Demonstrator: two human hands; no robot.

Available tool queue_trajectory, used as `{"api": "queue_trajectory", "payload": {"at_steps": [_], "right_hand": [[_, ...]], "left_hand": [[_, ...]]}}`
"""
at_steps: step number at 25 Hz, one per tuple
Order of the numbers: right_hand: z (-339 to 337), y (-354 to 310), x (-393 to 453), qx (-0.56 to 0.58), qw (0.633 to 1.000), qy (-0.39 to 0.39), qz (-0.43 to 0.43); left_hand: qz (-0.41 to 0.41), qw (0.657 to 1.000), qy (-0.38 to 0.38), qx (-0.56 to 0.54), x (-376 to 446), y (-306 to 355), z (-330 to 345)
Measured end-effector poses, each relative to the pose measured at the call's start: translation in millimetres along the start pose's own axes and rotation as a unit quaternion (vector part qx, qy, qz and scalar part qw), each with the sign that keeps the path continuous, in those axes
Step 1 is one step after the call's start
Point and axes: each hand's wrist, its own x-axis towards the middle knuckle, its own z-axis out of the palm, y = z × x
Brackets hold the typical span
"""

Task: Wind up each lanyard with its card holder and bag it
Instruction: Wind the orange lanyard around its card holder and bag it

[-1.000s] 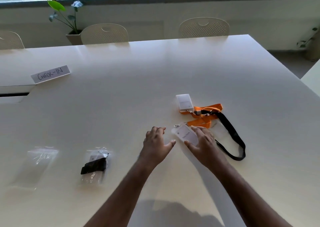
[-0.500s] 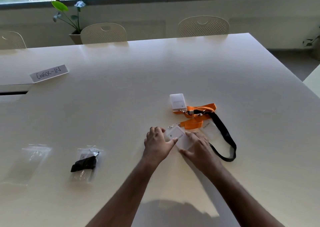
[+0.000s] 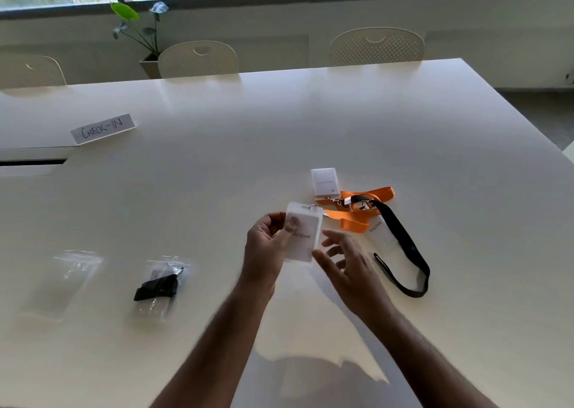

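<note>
Hard to read: the print on the held card holder (image 3: 302,232) is blurred; only a faint dark line of text shows across its middle.
Hidden: the left thumb covers part of the holder's face; the fingers behind it are out of sight.
Cut off: both forearms run out of the bottom edge.
Tangle: the orange lanyard (image 3: 354,218) and the black lanyard (image 3: 400,239) cross near their clips, and which strap belongs to which holder there is unclear.
Faint: a third card holder (image 3: 382,236) lies pale under the black strap, its outline barely visible.
Left hand (image 3: 267,239): pinches the held card holder, thumb on its front, lifting it upright above the desk (image 3: 279,134).
Right hand (image 3: 348,258): fingers spread and relaxed, gripping nothing, just beside the holder's right lower edge.
Held holder: between the two hands, its clip end up, the orange strap trailing from it to the right.
Second holder (image 3: 324,182): flat on the desk beyond the hands, near the orange strap.
Bagged lanyard (image 3: 161,283): black bundle in a clear bag, well left of the hands.
Empty bag (image 3: 70,277): clear, farther left, blurred.
Sign (image 3: 102,128): reads "CHECK-IN", far left.
</note>
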Motion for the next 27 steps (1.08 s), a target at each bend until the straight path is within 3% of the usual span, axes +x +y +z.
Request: {"api": "queue_trajectory", "payload": {"at_steps": [5,9,17,20,22,27], "right_hand": [[-5.9,-15.4,17.9,0.044,0.998,0.033,-0.013],[-5.4,-23.0,37.9,0.036,0.999,-0.006,-0.013],[9.0,-34.5,64.6,0.048,0.998,-0.035,-0.032],[10.1,-40.8,66.9,0.077,0.995,-0.054,-0.042],[10.7,-48.1,65.2,0.068,0.995,-0.044,-0.052],[13.0,-62.5,60.2,-0.006,0.996,-0.059,-0.072]], "left_hand": [[0.016,0.998,-0.012,-0.066,-0.8,34.2,-11.5],[0.025,0.993,-0.053,-0.106,-3.2,51.6,-16.6],[-0.037,0.972,-0.176,-0.150,-5.6,59.3,-25.5],[-0.009,0.958,-0.242,-0.152,-1.7,60.0,-36.7],[0.034,0.969,-0.228,-0.089,1.8,60.3,-40.6],[0.103,0.991,-0.081,-0.018,13.5,67.9,-50.2]]}}
